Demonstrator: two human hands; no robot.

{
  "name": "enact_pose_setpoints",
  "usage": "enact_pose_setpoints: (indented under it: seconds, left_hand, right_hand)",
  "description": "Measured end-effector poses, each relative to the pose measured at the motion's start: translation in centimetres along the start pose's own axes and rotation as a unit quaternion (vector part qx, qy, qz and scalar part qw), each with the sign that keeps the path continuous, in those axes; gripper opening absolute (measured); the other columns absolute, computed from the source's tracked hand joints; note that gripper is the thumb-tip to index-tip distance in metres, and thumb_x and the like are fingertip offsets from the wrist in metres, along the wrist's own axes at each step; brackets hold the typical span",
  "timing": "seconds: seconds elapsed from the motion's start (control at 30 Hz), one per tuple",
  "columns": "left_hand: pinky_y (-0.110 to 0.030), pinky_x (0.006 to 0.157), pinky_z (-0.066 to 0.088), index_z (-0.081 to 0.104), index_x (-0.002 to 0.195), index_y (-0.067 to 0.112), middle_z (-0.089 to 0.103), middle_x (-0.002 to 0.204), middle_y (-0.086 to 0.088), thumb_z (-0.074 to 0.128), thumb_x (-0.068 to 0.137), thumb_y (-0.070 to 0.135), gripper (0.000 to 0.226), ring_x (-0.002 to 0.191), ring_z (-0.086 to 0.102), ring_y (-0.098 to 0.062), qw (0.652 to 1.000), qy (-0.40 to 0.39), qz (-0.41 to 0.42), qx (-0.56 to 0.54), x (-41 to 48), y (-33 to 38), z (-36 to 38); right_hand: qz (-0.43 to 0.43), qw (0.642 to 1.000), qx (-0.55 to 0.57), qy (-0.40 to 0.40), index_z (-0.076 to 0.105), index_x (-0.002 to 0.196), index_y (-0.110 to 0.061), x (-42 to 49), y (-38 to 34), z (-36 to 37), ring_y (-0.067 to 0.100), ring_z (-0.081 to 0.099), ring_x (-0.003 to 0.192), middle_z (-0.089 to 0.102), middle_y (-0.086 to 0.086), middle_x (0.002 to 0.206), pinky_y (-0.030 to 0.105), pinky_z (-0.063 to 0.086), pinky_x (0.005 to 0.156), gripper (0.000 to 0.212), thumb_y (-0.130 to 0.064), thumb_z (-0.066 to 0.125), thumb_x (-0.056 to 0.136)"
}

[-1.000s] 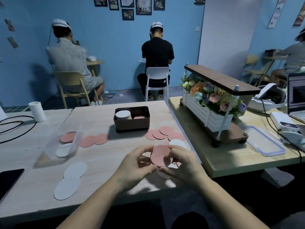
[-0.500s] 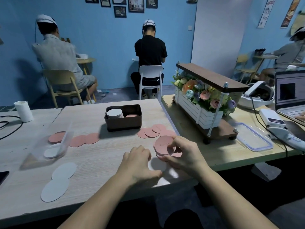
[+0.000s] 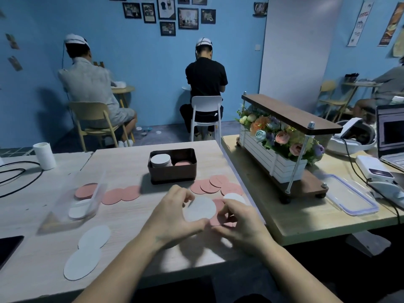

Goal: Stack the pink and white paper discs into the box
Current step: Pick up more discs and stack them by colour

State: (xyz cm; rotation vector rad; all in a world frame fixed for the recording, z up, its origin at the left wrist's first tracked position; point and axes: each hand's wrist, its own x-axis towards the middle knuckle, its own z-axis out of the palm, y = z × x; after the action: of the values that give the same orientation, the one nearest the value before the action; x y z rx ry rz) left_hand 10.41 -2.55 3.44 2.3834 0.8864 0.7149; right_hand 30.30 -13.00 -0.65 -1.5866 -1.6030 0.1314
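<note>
The desk point(image 3: 135, 162) carried the box point(image 3: 172, 171). In front of it, the left hand point(image 3: 172, 217) pinched a white disc point(image 3: 200, 209) and the right hand point(image 3: 238, 221) gripped pink discs point(image 3: 219, 218). Thin paper might slip, fanning the stack, or colours could mix.

We see both bare forearms reaching forward, the left hand point(image 3: 175, 217) and right hand point(image 3: 239, 224) close together, fingers curled in pinching grips.
</note>
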Motion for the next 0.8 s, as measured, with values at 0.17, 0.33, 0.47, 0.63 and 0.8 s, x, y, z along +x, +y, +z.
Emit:
enact_pose_setpoints:
  seconds: [0.17,0.33,0.47,0.63,0.8]
  left_hand:
    - [-0.026,0.068,0.054,0.055,0.097,0.032,0.063,0.103,0.015,0.081,0.057,0.054,0.052,0.078,0.066,-0.007,0.997,-0.027,-0.041,-0.053,1.0,-0.4,0.6]
    - [-0.020,0.063,0.051,0.060,0.100,0.033,0.064,0.103,0.013,0.085,0.058,0.043,0.050,0.068,0.062,-0.006,0.996,-0.018,-0.036,-0.077,1.1,-1.1,0.4]
    - [-0.012,0.060,0.044,0.067,0.105,0.036,0.057,0.104,0.008,0.094,0.061,0.031,0.052,0.064,0.057,-0.004,0.991,-0.003,-0.016,-0.135,0.4,-1.6,0.2]
    - [-0.016,0.063,0.045,0.065,0.111,0.056,0.057,0.113,0.015,0.094,0.063,0.027,0.063,0.068,0.057,-0.003,0.977,0.008,-0.015,-0.210,-0.4,-2.5,-0.6]
    - [-0.019,0.070,0.050,0.070,0.110,0.052,0.059,0.111,0.019,0.088,0.066,0.006,0.066,0.081,0.061,-0.007,0.978,0.029,-0.025,-0.206,-0.7,-3.8,-1.3]
  right_hand:
    - [0.027,0.997,0.078,-0.006,0.059,0.081,-0.023,1.0,-1.6,0.3,0.004,0.064,0.074,0.066,-0.012,0.077,0.012,0.050,0.066,0.033,-0.024,0.091,0.072]
    - [0.083,0.990,0.116,-0.025,0.049,0.095,-0.016,1.7,-1.4,1.1,0.008,0.070,0.084,0.072,-0.006,0.096,0.030,0.061,0.073,0.056,-0.034,0.094,0.067]
    - [0.072,0.995,0.062,-0.030,0.051,0.094,-0.027,2.5,-1.3,2.0,0.003,0.065,0.082,0.071,-0.004,0.096,0.022,0.058,0.075,0.053,-0.042,0.093,0.066]
    - [-0.007,0.999,0.042,-0.009,0.054,0.080,-0.028,3.2,-1.6,2.9,-0.008,0.063,0.093,0.070,-0.001,0.120,0.010,0.048,0.073,0.039,-0.034,0.091,0.068]
    - [-0.054,0.997,0.046,-0.022,0.058,0.083,-0.027,3.6,-1.7,3.4,0.007,0.064,0.103,0.061,-0.005,0.128,0.024,0.059,0.083,0.034,-0.026,0.090,0.073]
